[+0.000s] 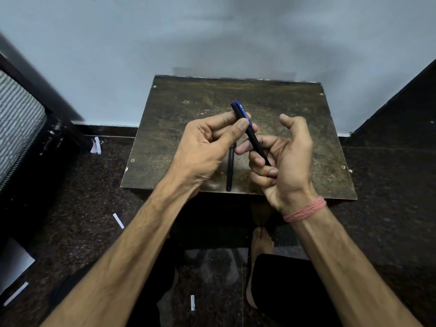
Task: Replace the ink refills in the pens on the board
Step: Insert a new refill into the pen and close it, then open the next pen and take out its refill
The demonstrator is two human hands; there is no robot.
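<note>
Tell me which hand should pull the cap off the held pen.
Left, probably. The left hand already pinches the blue cap end of the pen, while the right hand grips the black barrel's lower part to steady it.

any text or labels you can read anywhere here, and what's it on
Held pen, on its blue cap: a line of pale print, too blurred to read.
Pen on the board: no print shows.
Paper scraps on the floor: no print shows.
Nothing else carries text.
</note>
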